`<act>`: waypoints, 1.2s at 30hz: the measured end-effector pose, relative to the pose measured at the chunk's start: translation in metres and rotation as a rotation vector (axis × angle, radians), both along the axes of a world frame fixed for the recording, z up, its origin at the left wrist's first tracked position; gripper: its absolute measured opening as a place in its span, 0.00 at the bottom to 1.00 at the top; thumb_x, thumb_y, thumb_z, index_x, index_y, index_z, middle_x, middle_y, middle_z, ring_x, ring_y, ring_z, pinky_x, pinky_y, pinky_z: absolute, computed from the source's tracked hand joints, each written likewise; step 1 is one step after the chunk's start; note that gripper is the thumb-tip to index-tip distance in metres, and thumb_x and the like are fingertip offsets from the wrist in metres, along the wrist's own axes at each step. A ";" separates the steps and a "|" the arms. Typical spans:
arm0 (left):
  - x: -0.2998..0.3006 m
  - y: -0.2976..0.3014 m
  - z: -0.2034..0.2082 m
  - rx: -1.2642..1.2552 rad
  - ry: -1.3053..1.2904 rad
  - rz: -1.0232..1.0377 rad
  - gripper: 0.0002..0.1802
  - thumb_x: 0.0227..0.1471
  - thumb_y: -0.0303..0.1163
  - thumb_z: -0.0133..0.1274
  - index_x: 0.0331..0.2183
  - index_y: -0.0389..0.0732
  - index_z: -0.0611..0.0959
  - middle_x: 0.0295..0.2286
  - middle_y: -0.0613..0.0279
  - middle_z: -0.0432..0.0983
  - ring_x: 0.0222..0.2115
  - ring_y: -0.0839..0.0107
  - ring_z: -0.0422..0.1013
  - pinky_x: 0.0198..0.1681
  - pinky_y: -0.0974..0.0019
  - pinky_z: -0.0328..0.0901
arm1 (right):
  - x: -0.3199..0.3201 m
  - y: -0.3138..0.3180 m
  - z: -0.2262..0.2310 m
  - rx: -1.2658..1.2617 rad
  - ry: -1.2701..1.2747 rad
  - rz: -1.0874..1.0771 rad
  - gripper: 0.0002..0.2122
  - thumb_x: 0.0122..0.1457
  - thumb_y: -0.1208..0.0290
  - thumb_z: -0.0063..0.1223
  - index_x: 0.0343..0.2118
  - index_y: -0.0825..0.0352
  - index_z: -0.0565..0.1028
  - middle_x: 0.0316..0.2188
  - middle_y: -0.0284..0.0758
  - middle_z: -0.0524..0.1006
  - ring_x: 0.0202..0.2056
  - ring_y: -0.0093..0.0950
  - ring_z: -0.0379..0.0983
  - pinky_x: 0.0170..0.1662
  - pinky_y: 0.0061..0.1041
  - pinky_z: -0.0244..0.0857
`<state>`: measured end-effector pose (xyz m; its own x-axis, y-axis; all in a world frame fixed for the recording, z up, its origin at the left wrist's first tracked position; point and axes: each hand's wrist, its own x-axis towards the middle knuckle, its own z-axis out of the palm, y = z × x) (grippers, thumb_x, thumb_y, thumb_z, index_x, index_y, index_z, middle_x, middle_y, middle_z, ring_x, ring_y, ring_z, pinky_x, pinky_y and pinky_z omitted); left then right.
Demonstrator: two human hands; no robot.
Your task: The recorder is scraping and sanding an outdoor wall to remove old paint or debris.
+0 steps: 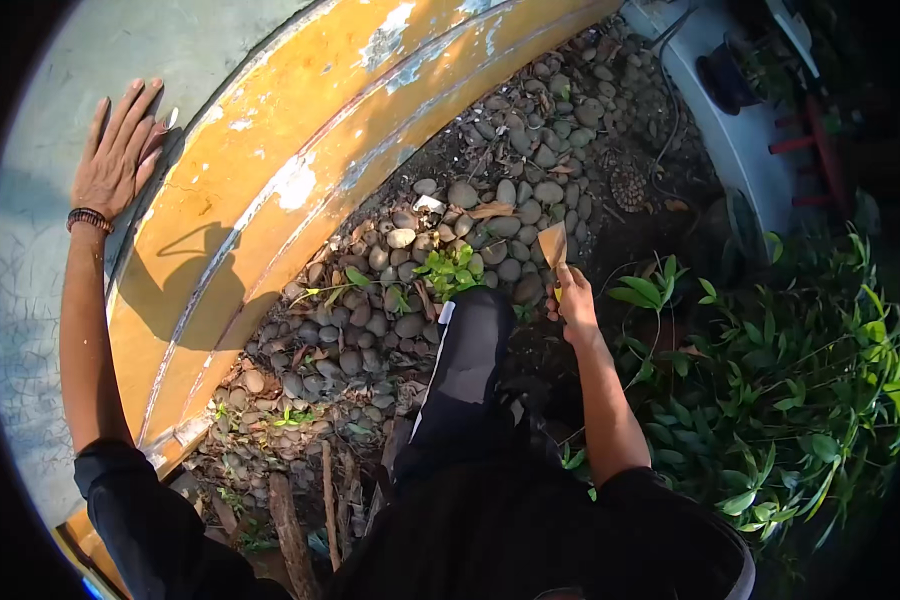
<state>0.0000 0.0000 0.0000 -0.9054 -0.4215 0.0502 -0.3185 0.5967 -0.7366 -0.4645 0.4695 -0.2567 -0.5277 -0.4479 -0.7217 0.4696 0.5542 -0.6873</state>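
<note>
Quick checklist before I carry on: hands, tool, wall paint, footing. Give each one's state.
1. Scraper gripped: ok, the right hand holds it, blade pointing away from the forearm.
2. Left hand braced: ok, it lies palm down on the grey-green surface.
3. Blade clear of the yellow wall: ok, it is apart from it, out over the stones.
4. Wall paint intact: not ok, pale patches show.
5. Gloves on: not ok, both hands are bare.
6. Firm footing: cannot tell, the feet are not clearly visible.
</note>
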 end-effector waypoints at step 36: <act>-0.162 0.103 -0.069 0.251 1.008 0.659 0.20 0.63 0.34 0.54 0.50 0.29 0.74 0.66 0.46 0.55 0.65 0.41 0.55 0.65 0.41 0.57 | -0.173 -0.463 0.262 -0.431 1.518 1.561 0.14 0.68 0.64 0.52 0.55 0.50 0.79 0.34 0.41 0.81 0.36 0.41 0.81 0.43 0.39 0.77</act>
<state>-0.1618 0.1034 -0.0691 -0.1193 -0.8819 0.4561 -0.9725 0.1963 0.1252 -0.6372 0.0063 0.0050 0.3984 -0.9172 -0.0100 -0.9079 -0.3928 -0.1464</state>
